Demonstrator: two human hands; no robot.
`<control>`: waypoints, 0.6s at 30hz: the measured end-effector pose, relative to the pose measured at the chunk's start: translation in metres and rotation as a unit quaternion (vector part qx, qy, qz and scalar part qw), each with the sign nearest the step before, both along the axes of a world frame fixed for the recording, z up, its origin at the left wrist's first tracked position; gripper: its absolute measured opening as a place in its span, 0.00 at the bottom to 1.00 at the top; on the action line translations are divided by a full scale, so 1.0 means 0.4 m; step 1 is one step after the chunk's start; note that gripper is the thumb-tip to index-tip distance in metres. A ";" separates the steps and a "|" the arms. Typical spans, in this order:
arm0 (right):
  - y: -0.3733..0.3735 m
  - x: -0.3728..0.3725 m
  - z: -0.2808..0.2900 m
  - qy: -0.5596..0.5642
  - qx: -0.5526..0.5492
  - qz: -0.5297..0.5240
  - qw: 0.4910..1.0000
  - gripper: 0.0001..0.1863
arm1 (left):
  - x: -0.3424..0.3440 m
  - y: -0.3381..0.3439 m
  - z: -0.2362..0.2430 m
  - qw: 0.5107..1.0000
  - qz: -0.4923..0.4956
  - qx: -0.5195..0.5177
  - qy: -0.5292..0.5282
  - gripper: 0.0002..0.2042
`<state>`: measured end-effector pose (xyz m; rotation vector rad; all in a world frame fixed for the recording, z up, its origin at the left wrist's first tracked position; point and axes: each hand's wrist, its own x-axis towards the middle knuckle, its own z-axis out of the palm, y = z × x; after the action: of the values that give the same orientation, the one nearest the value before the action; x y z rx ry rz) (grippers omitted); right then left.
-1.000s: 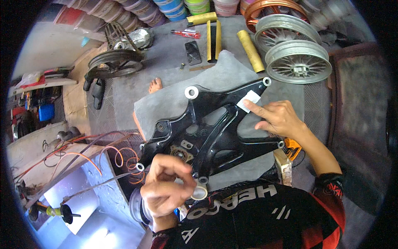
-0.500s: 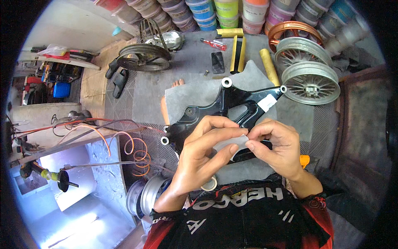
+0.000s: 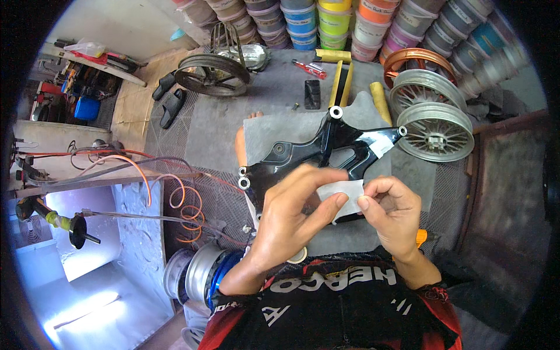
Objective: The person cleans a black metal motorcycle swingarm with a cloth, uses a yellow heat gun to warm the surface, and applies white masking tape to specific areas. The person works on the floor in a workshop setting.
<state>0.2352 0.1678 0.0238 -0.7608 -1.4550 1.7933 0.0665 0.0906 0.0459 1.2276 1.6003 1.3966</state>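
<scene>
My left hand [image 3: 289, 213] and my right hand [image 3: 392, 209] hold a small piece of white tape [image 3: 349, 189] between them, in front of my chest. The left thumb and fingers pinch one side, while the right thumb and index finger pinch the other edge. Beneath them a glossy black metal frame part [image 3: 309, 153], like a motorcycle swingarm, lies on a grey sheet [image 3: 262, 131]. White tape [image 3: 382, 147] is wrapped on its right arm, near a round end eye. My hands hide the part's near side. A tape roll [image 3: 298, 256] shows partly by my left wrist.
Wheel rims [image 3: 434, 125] are stacked at right; a dark wheel [image 3: 213, 76] lies at far left. Stacked paint tubs [image 3: 333, 26] line the back. Yellow tubes [image 3: 341, 81], a phone [image 3: 312, 94] and a red tool [image 3: 309, 69] lie beyond the part. Coiled orange hose [image 3: 186, 201] hangs left.
The tape piece has turned flatter and shows more of its face. My hands have moved slightly apart, and the whole view has shifted a little.
</scene>
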 end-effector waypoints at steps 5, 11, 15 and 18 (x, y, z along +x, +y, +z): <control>0.013 0.008 -0.008 -0.050 0.180 -0.004 0.982 0.13 | 0.003 -0.004 -0.016 1.000 0.010 0.008 -0.019 0.06; 0.046 0.016 0.051 -0.125 0.293 -0.028 0.948 0.25 | -0.011 -0.002 0.035 0.992 -0.043 -0.021 0.118 0.03; 0.057 0.005 0.065 -0.141 0.261 0.082 0.951 0.13 | -0.007 0.008 0.021 0.982 -0.086 0.037 0.166 0.05; 0.053 0.002 0.067 -0.162 0.256 0.072 0.950 0.09 | -0.008 0.012 0.014 0.976 -0.082 0.063 0.193 0.07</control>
<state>0.2361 0.1889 0.0504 -0.7064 -2.1290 1.3264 0.0632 0.0953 0.0516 1.7513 1.6330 1.2202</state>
